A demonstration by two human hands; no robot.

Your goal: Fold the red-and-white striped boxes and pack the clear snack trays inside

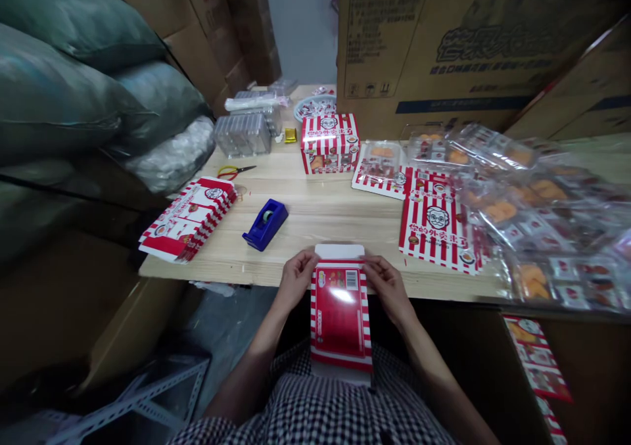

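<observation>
A red-and-white striped cardboard box (340, 313) is held between my hands at the table's front edge, its white end flap sticking up on the far side and its lower end near my lap. My left hand (298, 275) pinches the far left corner. At the far right corner, my right hand (387, 281) has its fingers closed on the edge. Beyond my left hand lies a blue tape dispenser (266, 224). Flat striped cartons (438, 228) lie to the right of my right hand.
A stack of folded cartons (190, 218) lies at left, near scissors (235, 170). An assembled striped box (330, 142) stands behind, beside clear plastic cases (242, 135) and a bowl of small packets (316, 106). Clear packs (542, 195) pile up at right; a large cardboard box (419, 50) stands behind.
</observation>
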